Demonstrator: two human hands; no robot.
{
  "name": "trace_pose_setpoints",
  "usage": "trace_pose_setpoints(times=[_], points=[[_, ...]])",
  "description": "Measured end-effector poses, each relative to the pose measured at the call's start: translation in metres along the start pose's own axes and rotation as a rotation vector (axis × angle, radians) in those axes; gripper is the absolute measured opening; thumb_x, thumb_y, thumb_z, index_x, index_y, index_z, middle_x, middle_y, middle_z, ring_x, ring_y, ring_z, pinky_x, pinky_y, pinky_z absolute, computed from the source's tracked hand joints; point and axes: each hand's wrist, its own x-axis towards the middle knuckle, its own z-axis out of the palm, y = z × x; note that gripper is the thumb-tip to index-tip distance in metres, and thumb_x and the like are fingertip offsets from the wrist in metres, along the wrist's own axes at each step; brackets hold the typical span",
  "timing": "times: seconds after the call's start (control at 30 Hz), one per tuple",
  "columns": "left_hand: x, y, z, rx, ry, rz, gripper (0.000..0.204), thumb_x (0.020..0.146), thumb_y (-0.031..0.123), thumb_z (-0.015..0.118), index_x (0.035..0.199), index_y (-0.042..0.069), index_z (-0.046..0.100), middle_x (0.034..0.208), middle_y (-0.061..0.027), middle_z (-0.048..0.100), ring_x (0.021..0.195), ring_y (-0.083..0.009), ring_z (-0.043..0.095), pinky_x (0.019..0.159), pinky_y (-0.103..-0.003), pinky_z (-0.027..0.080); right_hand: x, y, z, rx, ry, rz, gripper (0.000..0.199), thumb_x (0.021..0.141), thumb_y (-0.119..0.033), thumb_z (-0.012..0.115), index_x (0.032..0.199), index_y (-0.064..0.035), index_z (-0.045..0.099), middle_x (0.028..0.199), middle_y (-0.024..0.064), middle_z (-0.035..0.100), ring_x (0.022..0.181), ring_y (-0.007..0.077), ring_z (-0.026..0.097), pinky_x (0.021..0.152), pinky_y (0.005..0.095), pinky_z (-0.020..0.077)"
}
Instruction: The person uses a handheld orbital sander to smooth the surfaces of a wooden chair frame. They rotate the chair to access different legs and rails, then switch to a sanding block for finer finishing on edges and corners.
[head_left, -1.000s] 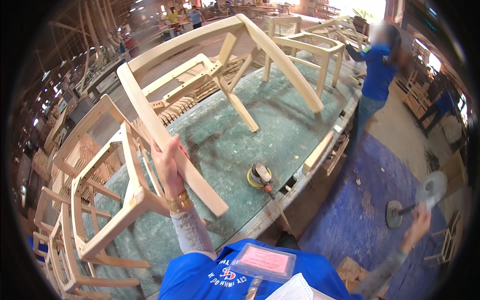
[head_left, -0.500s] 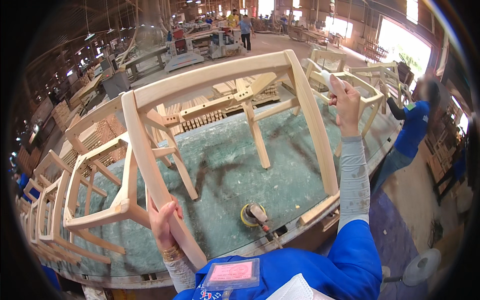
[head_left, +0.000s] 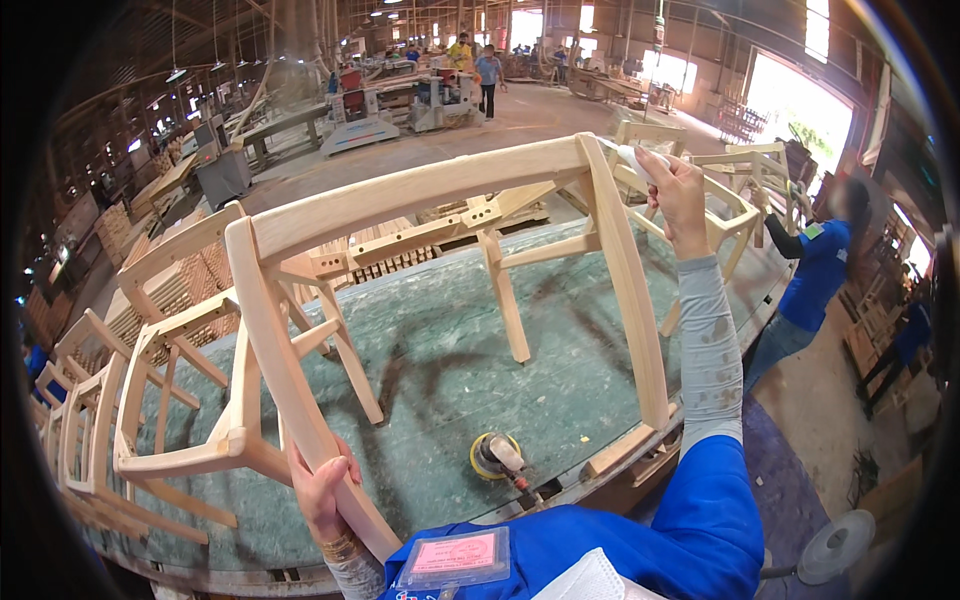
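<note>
A pale wooden chair frame (head_left: 420,186) stands tilted on the green-topped bench (head_left: 440,330) right in front of me. My left hand (head_left: 325,492) is closed round the lower part of its left post. Raised at the far right, my right hand (head_left: 682,205) grips a small white squeeze bottle (head_left: 632,158) with a thin nozzle. The nozzle points at the corner where the top rail meets the right post; whether it touches the wood is too small to tell.
An orbital sander (head_left: 496,456) lies near the bench's front edge, beside a wood strip (head_left: 618,450). More chair frames (head_left: 185,460) line the left side. A co-worker in a blue shirt (head_left: 822,265) stands at the right by another chair frame (head_left: 735,215). Stacked wood and machines fill the background.
My right hand has brought the bottle left, its nozzle now at the frame's top right corner. The chair frame appears slightly lower and farther left in view. My left hand keeps its hold.
</note>
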Motion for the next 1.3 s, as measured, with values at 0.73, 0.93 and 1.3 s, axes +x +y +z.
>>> trace_pose_setpoints(times=[0.73, 0.93, 1.3], points=[[-0.004, -0.005, -0.009, -0.080, -0.025, -0.054, 0.059, 0.068, 0.013, 0.067, 0.117, 0.000, 0.036, 0.070, -0.0112, 0.051, 0.049, -0.0176, 0.051, 0.045, -0.026, 0.045, 0.003, -0.016, -0.001, -0.165, -0.034, -0.045, 0.031, 0.079, -0.031, 0.070, 0.068, -0.0015, 0.068, 0.052, -0.0048, 0.050, 0.045, 0.0018, 0.040, 0.041, 0.0214, 0.0280], [-0.004, -0.004, -0.003, -0.019, 0.014, -0.027, 0.057, 0.070, 0.021, 0.066, 0.114, -0.002, 0.036, 0.069, -0.0103, 0.048, 0.047, -0.0162, 0.049, 0.043, -0.026, 0.043, 0.008, -0.014, -0.002, -0.213, -0.044, -0.114, 0.033, 0.080, -0.033, 0.070, 0.068, -0.0028, 0.065, 0.052, -0.0030, 0.050, 0.041, 0.0011, 0.041, 0.037, 0.0178, 0.0296], [-0.003, -0.004, -0.008, -0.097, -0.006, -0.060, 0.061, 0.068, 0.011, 0.068, 0.119, -0.001, 0.036, 0.073, -0.0120, 0.052, 0.051, -0.0178, 0.053, 0.046, -0.026, 0.045, 0.011, -0.015, -0.003, -0.236, -0.051, -0.076, 0.034, 0.078, -0.033, 0.071, 0.071, 0.0000, 0.070, 0.054, -0.0046, 0.052, 0.049, 0.0029, 0.041, 0.044, 0.0234, 0.0291]])
